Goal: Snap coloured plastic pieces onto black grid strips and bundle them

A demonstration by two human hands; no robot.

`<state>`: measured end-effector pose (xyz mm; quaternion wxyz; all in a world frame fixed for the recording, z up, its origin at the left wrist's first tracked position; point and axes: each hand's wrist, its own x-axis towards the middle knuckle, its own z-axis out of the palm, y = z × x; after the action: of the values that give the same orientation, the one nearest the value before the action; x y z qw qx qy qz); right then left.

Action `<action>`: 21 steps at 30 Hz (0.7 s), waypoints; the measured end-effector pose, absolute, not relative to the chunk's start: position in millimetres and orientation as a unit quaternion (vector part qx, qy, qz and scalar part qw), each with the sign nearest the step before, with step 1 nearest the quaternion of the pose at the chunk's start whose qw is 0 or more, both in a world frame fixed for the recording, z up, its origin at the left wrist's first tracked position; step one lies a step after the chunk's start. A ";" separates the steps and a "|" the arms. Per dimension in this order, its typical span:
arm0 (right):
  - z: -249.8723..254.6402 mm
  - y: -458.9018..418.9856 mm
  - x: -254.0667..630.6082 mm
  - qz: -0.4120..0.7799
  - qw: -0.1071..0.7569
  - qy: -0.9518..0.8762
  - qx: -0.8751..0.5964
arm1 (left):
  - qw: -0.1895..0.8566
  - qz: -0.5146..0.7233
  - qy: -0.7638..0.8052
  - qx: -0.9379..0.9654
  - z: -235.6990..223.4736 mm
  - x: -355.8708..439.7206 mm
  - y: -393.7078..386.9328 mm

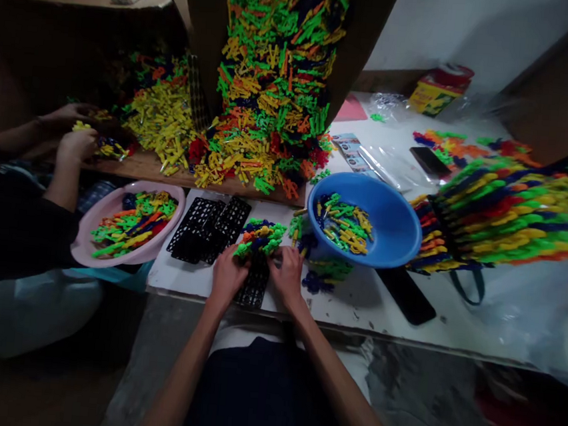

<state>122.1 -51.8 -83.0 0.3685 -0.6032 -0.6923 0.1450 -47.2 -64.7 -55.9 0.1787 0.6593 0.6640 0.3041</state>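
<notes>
In front of me on the white table lies a black perforated strip (252,289), its far end covered by a cluster of small plastic pieces (260,239) in green, orange, yellow and dark blue. My left hand (229,276) grips the left edge beside the cluster, fingers curled. On the opposite side my right hand (287,275) has its fingers closed at the right edge; the fingertips are partly hidden. Just right of that hand are loose green and dark blue pieces (325,277). More black perforated strips (207,226) lie stacked to the left.
A blue basin (397,234) with pieces stands at right, near a phone (406,295) and a large filled bundle (509,214). A big pile (275,91) rises behind. At left are a pink basin (179,206) and a co-worker's hand (77,146) holding yellow pieces.
</notes>
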 end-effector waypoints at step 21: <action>-63.4 -58.0 120.2 0.157 0.323 -0.700 -0.617 | 0.213 0.250 0.738 0.590 -43.7 -39.1 -64.9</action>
<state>120.2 -58.0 -63.4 0.3228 -0.6173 -0.7002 0.1566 -39.1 -64.9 -43.7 0.2128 0.5896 0.7381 0.2498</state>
